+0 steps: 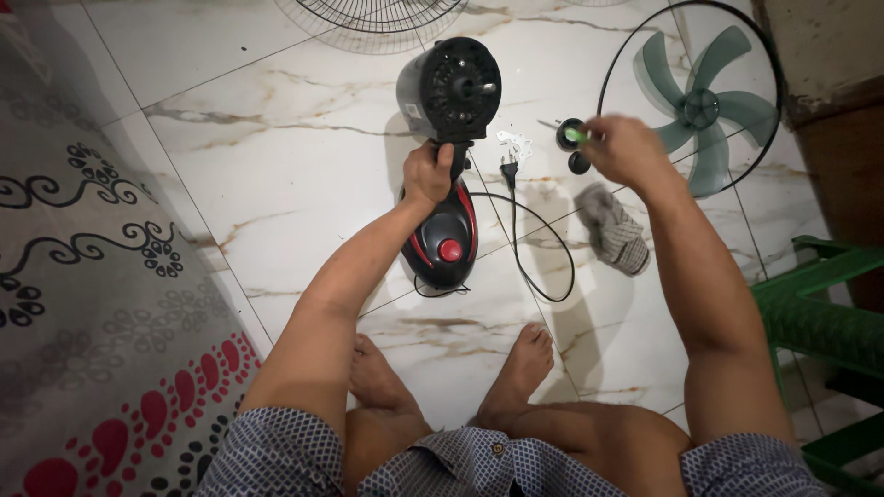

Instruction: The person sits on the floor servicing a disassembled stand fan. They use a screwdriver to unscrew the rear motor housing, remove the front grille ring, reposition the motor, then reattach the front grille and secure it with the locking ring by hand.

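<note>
I sit on the marble floor [276,138] with my bare feet out in front of me. My left hand [427,173] is wrapped around the neck of the fan body [447,166], fingers closed tight on the narrow stem just under the black motor housing [449,87]. The housing tilts up and away from me, its ribbed front face and bare shaft turned toward the top of the view. Below my grip lies the red-and-black base [444,241] with its round red knob, flat on the tile between my knees and the motor. The black power cord [539,248] loops out to the right of the base, and its plug [508,171] lies just beside the stem.

My right hand [626,152] hangs over the floor to the right of the motor, fingertips pinched together on a small green piece [576,135]. It is blurred, so I can only say it looks like a small cap or knob. Just under it sit two dark round parts [573,152], and a few small pale bits [514,143] lie near the plug.

A checked cloth [615,230] lies crumpled below my right wrist. The green fan blade [700,106] rests inside a wire guard ring [773,64] at upper right. Another wire grille [373,20] lies at the top edge. A patterned mat [83,304] covers the floor on my left, and a green plastic chair [820,313] stands at my right.
</note>
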